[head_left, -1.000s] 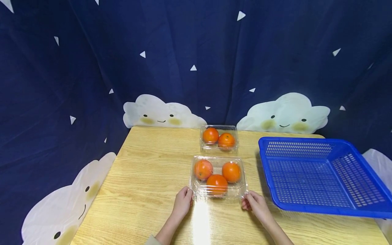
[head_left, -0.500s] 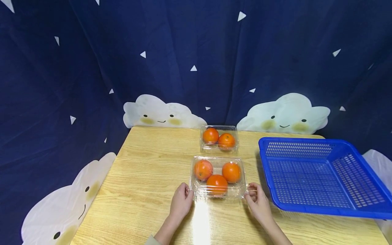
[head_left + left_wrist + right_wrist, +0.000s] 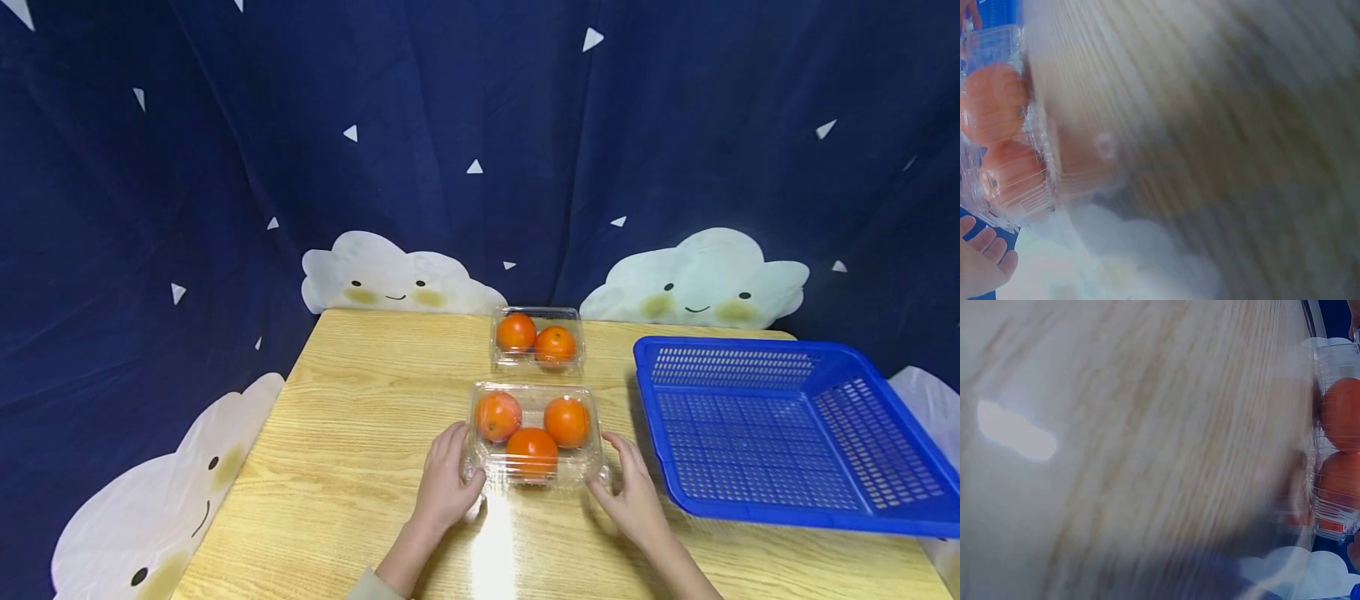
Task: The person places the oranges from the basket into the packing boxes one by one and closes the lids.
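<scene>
A clear plastic clamshell box [image 3: 534, 398] stands on the table with three round orange-red fruits [image 3: 532, 452] inside. My left hand [image 3: 441, 486] is at its left side, fingers extended and thumb by the front left corner. On the opposite side my right hand [image 3: 634, 498] has its fingers spread, thumb close to the front right corner. The left wrist view shows the left fingers [image 3: 994, 249] loosely bent beside the box [image 3: 997, 39], gripping nothing. In the right wrist view the box [image 3: 1337, 356] lies at the right edge, and most of the right hand is out of frame.
Behind, near the table's [image 3: 360, 400] far edge, a second clear box [image 3: 551, 313] holds two similar fruits [image 3: 517, 332]. A large blue plastic basket [image 3: 765, 508] stands at the right. A dark blue curtain [image 3: 420, 167] with clouds hangs behind the table.
Both hands have let go of the box's front corners. Their fingers have spread and reached forward along its sides. Box, fruits and basket have stayed put.
</scene>
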`<state>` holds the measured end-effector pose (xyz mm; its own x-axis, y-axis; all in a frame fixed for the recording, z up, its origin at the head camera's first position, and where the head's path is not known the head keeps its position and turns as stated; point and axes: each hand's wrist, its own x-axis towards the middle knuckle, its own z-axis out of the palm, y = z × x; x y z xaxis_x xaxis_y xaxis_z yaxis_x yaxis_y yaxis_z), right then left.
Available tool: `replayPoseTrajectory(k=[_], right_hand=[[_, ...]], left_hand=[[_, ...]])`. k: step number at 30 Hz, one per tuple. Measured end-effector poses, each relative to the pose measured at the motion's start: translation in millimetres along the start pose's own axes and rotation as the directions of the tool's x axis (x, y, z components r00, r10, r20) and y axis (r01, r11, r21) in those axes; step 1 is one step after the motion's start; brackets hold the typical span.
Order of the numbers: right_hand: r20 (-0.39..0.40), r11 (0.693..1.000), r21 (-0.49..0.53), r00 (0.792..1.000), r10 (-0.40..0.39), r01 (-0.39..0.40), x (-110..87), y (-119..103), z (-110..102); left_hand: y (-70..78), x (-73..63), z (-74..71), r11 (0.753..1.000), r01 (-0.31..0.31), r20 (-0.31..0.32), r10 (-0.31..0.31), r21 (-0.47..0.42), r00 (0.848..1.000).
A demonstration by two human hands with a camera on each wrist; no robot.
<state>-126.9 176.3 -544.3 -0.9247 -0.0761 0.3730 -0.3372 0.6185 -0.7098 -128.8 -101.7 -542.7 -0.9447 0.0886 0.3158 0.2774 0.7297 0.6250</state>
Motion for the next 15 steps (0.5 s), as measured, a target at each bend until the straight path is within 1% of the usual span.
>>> replayPoseTrajectory(k=[4,10,15], right_hand=[[0.024,0.999,-0.036,0.999,-0.035,0.036,3.6,-1.6,-1.5],[0.066,0.995,-0.077,0.996,-0.053,0.058,7.9,-5.3,-2.6],[0.076,0.991,-0.095,0.993,-0.090,0.097,10.9,-5.0,-1.3]], left_hand=[[0.6,1.6,0.2,0.998,-0.045,0.010,0.044,0.039,0.999],[0.9,4.1,0.7,0.990,-0.108,0.009,0.108,0.087,0.994],[1.2,5.6,0.7,0.987,-0.129,0.042,0.126,0.098,0.991]])
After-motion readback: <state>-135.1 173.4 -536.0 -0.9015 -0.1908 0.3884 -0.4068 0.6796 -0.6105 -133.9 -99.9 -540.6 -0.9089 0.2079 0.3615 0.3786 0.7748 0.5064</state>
